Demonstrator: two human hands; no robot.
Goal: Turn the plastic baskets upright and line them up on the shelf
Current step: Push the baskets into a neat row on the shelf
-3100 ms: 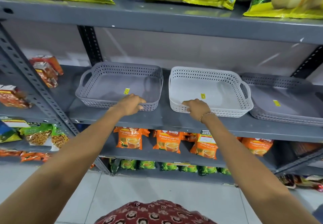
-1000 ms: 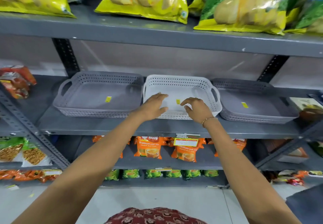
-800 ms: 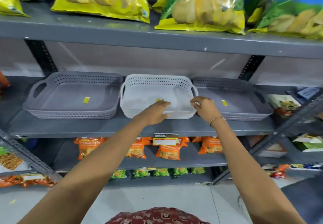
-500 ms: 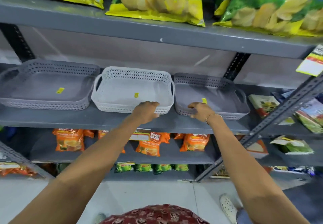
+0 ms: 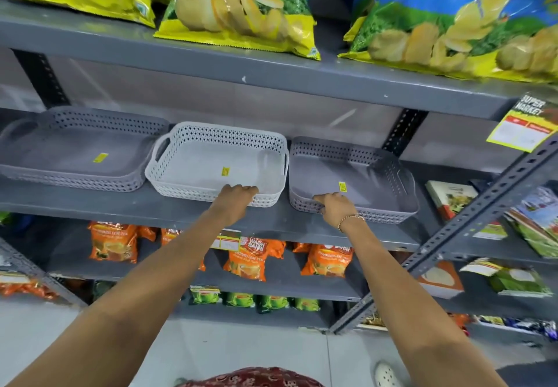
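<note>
On the grey metal shelf (image 5: 169, 205) three plastic baskets sit upright in a row. Left hand (image 5: 234, 202) curls its fingers over the white basket (image 5: 211, 157) front rim; right hand (image 5: 336, 208) likewise grips the right grey basket (image 5: 371, 181). Left grey basket (image 5: 69, 151) stands untouched.

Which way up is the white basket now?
Upright and empty: the white basket shows its open top, bare floor and yellow sticker. Left hand grips its front rim.
</note>
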